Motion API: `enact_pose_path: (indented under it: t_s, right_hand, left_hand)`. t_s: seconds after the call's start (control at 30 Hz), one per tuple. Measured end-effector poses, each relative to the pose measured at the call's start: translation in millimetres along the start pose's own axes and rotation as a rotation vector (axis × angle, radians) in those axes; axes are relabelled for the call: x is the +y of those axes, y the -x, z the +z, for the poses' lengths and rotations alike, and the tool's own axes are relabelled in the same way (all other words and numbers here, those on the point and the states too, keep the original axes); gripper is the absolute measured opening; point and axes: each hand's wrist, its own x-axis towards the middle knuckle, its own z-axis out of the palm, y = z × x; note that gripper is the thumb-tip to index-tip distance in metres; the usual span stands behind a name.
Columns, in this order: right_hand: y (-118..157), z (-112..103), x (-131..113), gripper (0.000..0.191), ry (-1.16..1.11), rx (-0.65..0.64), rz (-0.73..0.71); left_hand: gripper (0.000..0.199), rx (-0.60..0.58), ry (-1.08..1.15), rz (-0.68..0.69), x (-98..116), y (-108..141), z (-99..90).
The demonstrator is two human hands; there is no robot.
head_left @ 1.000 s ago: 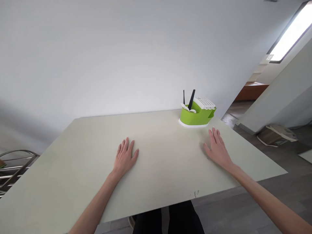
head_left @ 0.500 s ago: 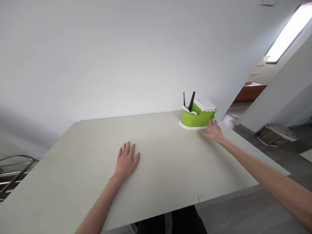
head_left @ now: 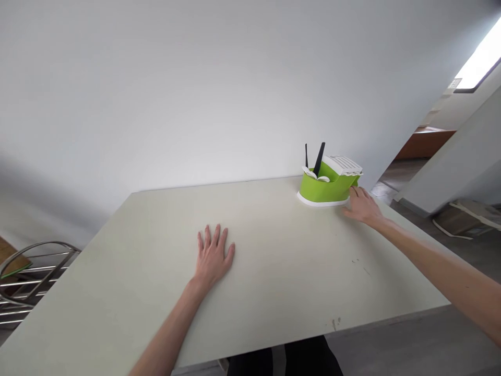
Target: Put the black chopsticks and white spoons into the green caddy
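A green and white kitchen caddy (head_left: 323, 192) stands at the back right of the table. From its left part rise two black handles (head_left: 319, 159), with rounded white pieces beside them at the rim. A slotted white top (head_left: 344, 165) covers its right part. My right hand (head_left: 363, 204) is at the caddy's front right end. Its fingers lie against or just in front of the green side, the thumb apart from them below; I see nothing between them. Palm down on the bare table lies my left hand (head_left: 213, 257), fingers spread, away from the caddy.
The pale table (head_left: 266, 292) meets a white wall (head_left: 219, 94) at the back. A metal rack (head_left: 37, 277) stands off the left edge. Past the right side are the floor and a wrapped bundle (head_left: 469, 219). Dark marks (head_left: 333, 324) show near the front edge.
The view has turned slightly, so the table and caddy appear farther right. My right hand has rotated a little at the caddy's end. My left hand stays flat on the table.
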Motion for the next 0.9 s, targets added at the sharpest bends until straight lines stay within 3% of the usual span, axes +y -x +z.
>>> enact_pose_path:
  t_s: [0.2, 0.33, 0.57, 0.9]
  right_hand:
    - [21.4, -7.1, -37.1, 0.081, 0.081, -0.126, -0.057]
    - [28.3, -14.8, -59.3, 0.082, 0.064, -0.174, -0.033]
    - [42.5, -19.1, -98.1, 0.074, 0.009, -0.057, -0.084]
    - [61.6, -27.9, -153.3, 0.071, -0.096, -0.008, -0.142]
  left_hand:
    - [0.065, 0.014, 0.015, 0.009, -0.9, -0.4, -0.7]
    - [0.064, 0.032, 0.039, 0.013, -3.6, -0.3, -0.1]
    - [0.063, 0.029, 0.057, 0.013, -2.3, 0.5, -3.5]
    - [0.069, 0.055, 0.064, 0.005, -2.7, 1.5, 0.2]
